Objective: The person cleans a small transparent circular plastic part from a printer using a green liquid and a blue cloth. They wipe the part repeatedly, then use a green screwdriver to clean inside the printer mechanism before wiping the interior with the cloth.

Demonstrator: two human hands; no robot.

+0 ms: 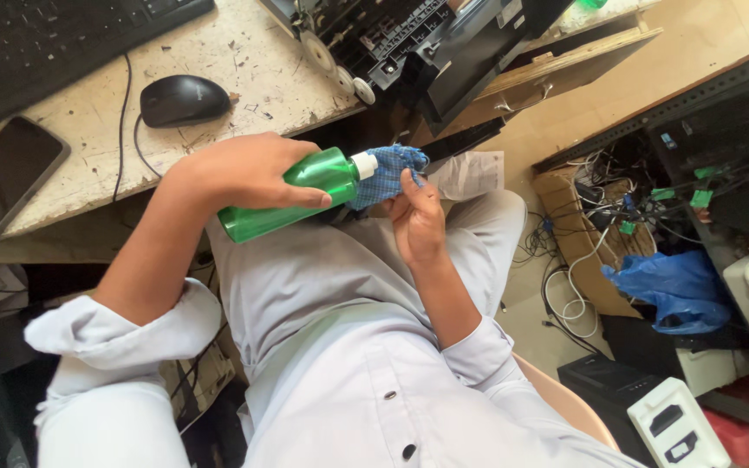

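— Gripping the green bottle (292, 192), is that the left hand (249, 171)?

— Yes, its fingers wrap the bottle's body, tilted over the lap, white nozzle against the blue cloth (389, 173).

— And the right hand (418, 221)?

— Closed on the cloth, thumb pressing it (bunched just at the nozzle).

— Anything nearby?

— A black mouse (184, 100) on the worn desk (244, 61), a phone (2, 178) lying further left.

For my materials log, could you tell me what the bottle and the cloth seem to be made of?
Bottle: probably glossy green plastic, going by its bright highlights; coated metal is possible. Its white cap looks like matte plastic. Cloth: soft blue woven fabric, crumpled in folds, with a fine dotted texture.
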